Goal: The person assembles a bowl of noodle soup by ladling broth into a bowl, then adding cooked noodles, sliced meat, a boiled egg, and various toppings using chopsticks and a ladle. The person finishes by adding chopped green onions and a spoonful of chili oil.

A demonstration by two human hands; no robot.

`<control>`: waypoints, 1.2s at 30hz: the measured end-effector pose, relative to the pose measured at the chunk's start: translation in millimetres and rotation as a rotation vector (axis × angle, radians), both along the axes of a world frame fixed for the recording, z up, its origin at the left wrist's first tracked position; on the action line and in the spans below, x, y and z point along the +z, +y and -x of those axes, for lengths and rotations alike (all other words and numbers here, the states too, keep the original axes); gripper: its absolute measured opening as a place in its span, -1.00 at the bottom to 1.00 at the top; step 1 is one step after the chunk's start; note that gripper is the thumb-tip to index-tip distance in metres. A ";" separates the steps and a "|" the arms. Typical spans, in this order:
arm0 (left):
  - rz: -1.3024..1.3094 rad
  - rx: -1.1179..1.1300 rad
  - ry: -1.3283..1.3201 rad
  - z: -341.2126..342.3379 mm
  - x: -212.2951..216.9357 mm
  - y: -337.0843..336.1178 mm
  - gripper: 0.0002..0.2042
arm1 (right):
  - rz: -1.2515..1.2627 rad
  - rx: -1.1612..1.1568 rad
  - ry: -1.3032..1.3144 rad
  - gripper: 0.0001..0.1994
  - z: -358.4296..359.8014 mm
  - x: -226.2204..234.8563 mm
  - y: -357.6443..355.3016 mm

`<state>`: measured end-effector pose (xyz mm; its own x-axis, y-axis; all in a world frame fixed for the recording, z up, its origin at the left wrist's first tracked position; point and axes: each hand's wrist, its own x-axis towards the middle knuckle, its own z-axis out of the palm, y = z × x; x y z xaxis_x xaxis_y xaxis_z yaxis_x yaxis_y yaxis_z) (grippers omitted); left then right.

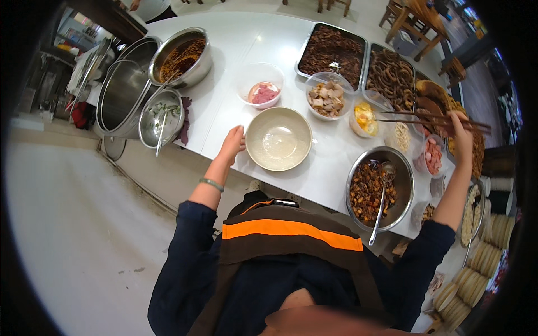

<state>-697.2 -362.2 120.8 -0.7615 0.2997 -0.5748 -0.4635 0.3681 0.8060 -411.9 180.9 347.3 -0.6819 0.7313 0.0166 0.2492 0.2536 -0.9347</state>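
An empty beige bowl stands at the table's near edge. At its left rim is my left hand, its fingers closed against the bowl's side. My right hand grips a pair of long brown chopsticks, which reach leftward over the containers. Their tips are by a clear plastic tub of fried eggs. Behind the bowl sits a tub of pink sliced meat; to its right is a tub of pale chunks.
A steel basin of dark chunky sauce with a ladle sits at the near right. Metal trays of dark shredded food and brown curled pieces are at the back. Left stand a pot of chili oil, a steel bowl and tall pots.
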 end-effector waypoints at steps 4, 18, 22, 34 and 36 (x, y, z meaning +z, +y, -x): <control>-0.096 0.083 -0.037 58.8 -1.2 20.8 -0.40 | -0.148 -0.132 0.247 -0.81 -13.5 18.1 -37.9; -0.262 -0.110 -0.179 107.9 10.2 57.8 -0.60 | 0.073 0.221 0.206 -0.84 191.0 -68.5 -274.1; -0.342 -0.071 -0.208 107.3 8.5 54.7 -0.62 | 0.002 0.336 0.159 -0.86 221.3 -80.6 -296.4; -0.298 -0.092 -0.182 115.4 -5.1 57.9 -0.56 | -0.528 0.143 0.116 -0.86 226.1 -121.1 -376.8; -0.313 -0.087 -0.187 114.6 -6.8 57.3 -0.56 | -0.216 0.001 0.211 -0.84 228.2 -134.6 -383.9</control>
